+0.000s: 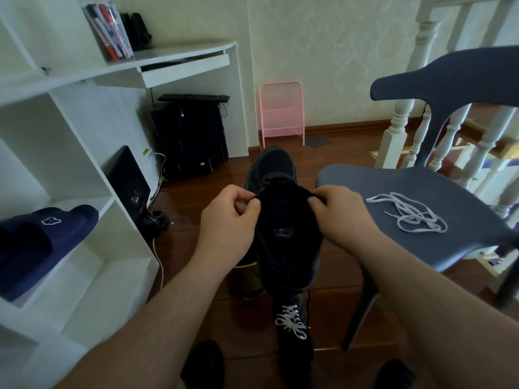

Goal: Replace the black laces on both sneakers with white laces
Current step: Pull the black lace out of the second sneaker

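I hold a black sneaker (283, 220) up in front of me, toe pointing away. My left hand (227, 220) pinches the black lace at the left side of its tongue. On the right side, my right hand (339, 217) pinches the sneaker's upper edge. Black lace hangs loose over the shoe's lower part. Below, on the floor, stands the other black sneaker (295, 341), laced with a white lace (290, 321) tied in a bow. A loose white lace (407, 211) lies tangled on the seat of the grey chair (393, 181) to my right.
A white shelf unit (70, 169) stands at left with a navy slipper (42, 242) on one shelf. A white desk (179, 60) with a black computer tower (191, 136) under it is behind. A pink rack (282, 113) leans on the wall. White balusters (398, 127) stand at right.
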`<state>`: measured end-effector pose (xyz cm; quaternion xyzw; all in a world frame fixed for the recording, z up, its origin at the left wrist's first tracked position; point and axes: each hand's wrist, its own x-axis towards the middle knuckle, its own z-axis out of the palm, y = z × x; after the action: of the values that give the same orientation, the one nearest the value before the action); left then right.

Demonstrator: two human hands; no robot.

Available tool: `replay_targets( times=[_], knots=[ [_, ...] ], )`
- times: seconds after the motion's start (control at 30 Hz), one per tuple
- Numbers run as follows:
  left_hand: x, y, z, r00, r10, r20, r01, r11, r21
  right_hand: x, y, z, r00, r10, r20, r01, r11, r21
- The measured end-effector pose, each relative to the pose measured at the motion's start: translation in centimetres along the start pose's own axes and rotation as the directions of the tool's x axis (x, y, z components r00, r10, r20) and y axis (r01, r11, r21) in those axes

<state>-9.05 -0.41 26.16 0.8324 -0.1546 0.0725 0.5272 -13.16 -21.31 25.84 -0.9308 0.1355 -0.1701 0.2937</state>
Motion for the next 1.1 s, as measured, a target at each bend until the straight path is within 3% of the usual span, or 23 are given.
replay_targets(
  times=[0.17,0.33,0.6,0.67,0.73,0.8,0.83,0.9,0.97,1.1],
  knots=[
    [-0.3,0.2,0.1,0.995,0.094,0.024,-0.097,0.971,0.217,-1.5,-1.3,0.9,0.997,-0.081,-0.015,0.081,0.997,-0.008],
    [-0.2,0.3,1.1,0.945,0.317,0.082,-0.324,0.871,0.369,-2.9,-2.9,1.2,0.985,-0.171,0.016,0.172,0.984,-0.05],
    [-0.1,0.4,1.7,0.94,0.333,0.075,-0.335,0.857,0.392,-3.1,-3.0,1.0,0.978,-0.206,-0.022,0.205,0.978,-0.029],
    [-0.2,0.5,1.6,0.954,0.283,0.1,-0.3,0.899,0.319,-2.8,-2.6,0.8,0.984,-0.178,-0.025,0.177,0.984,-0.032],
    [-0.4,1.3,1.2,0.987,0.09,0.137,-0.088,0.996,-0.024,-2.2,-1.9,0.4,0.992,-0.118,-0.032,0.117,0.993,-0.024],
    [-0.3,1.7,0.5,0.98,0.013,0.2,0.072,0.908,-0.413,-1.7,-1.1,-0.1,0.996,-0.068,-0.049,0.068,0.998,-0.002],
    [-0.1,1.6,0.0,0.973,0.042,0.225,0.072,0.877,-0.476,-1.5,-0.9,-0.3,0.996,-0.064,-0.056,0.064,0.998,0.003],
    [0.1,1.2,-0.9,0.948,0.116,0.296,0.001,0.93,-0.368,-1.5,-0.8,-0.5,0.992,-0.098,-0.075,0.097,0.995,-0.016],
    [0.0,0.6,-0.8,0.939,0.18,0.293,-0.172,0.984,-0.054,-1.8,-1.1,-0.2,0.983,-0.161,-0.092,0.156,0.986,-0.052],
    [-0.8,1.6,0.8,0.977,0.164,0.139,-0.192,0.956,0.224,-2.6,-2.1,0.4,0.955,-0.278,-0.106,0.265,0.957,-0.123]
  ],
)
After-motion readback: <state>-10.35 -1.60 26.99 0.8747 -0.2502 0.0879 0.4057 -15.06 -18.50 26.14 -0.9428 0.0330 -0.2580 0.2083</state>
